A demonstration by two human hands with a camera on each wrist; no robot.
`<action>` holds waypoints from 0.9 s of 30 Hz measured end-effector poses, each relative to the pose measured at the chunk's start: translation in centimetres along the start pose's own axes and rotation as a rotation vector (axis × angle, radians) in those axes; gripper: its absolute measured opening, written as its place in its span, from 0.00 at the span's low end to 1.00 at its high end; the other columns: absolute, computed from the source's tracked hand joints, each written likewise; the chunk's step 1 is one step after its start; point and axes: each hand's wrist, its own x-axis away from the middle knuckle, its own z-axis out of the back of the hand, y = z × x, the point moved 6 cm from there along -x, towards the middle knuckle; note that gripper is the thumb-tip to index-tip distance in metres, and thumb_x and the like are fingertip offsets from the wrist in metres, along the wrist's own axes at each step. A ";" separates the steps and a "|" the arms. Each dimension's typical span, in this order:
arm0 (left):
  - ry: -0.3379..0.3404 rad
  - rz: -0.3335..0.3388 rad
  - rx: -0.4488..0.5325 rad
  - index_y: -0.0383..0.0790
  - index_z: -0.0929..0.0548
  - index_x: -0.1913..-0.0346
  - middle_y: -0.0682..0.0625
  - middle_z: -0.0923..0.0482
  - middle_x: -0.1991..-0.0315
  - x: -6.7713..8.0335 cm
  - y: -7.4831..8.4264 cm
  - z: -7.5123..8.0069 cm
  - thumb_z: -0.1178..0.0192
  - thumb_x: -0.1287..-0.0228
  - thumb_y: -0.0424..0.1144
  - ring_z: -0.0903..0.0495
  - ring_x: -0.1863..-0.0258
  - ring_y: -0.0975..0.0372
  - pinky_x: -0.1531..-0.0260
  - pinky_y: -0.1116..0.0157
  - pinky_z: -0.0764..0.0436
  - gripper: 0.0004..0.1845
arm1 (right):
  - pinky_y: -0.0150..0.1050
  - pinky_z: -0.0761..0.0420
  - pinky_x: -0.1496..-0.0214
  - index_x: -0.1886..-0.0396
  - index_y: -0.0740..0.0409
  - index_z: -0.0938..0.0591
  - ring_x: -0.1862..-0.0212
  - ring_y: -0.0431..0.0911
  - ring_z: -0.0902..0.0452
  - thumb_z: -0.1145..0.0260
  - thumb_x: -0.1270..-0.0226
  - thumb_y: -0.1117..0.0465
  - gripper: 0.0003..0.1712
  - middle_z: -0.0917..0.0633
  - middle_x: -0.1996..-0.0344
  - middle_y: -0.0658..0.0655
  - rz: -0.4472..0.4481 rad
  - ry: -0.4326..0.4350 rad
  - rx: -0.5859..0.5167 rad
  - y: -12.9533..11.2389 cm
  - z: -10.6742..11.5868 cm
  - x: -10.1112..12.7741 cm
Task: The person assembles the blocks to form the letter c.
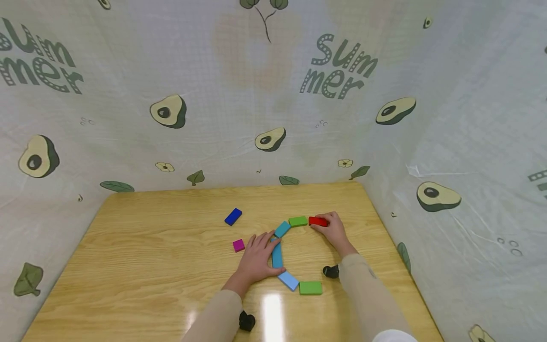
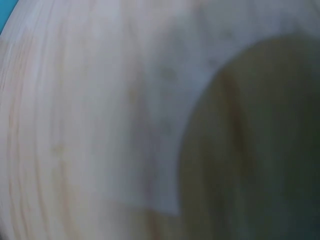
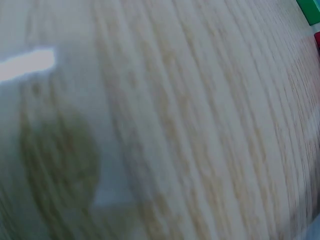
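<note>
Head view: the right hand (image 1: 334,231) pinches a red block (image 1: 317,221) with its fingers, butting it end-to-end against the green block (image 1: 297,221) — long axis running along the bench's far edge, right of middle. The left hand (image 1: 256,257) lies flat, fingers straight, probably steadying the teal block (image 1: 277,255). Left wrist view: just blurry wood. Right wrist view: blurry bench (image 3: 165,125) — the fingers don't show there.
</note>
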 end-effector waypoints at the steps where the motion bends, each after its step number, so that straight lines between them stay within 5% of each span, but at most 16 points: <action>1: 0.002 -0.002 -0.002 0.56 0.38 0.26 0.50 0.50 0.24 0.0 0.1 0.0 0.48 0.50 0.79 0.50 0.26 0.53 0.30 0.46 0.54 0.51 | 0.52 0.26 0.43 0.44 0.62 0.18 0.48 0.57 0.29 0.26 0.40 0.55 0.26 0.28 0.51 0.62 0.001 -0.001 -0.004 0.1 0.0 0.1; 27: 0.008 -0.002 -0.014 0.55 0.37 0.26 0.50 0.50 0.24 0.0 0.1 0.1 0.48 0.50 0.79 0.48 0.27 0.51 0.30 0.46 0.54 0.51 | 0.47 0.28 0.46 0.44 0.62 0.18 0.50 0.55 0.30 0.28 0.39 0.60 0.24 0.27 0.51 0.62 -0.014 -0.038 -0.121 0.7 0.4 0.0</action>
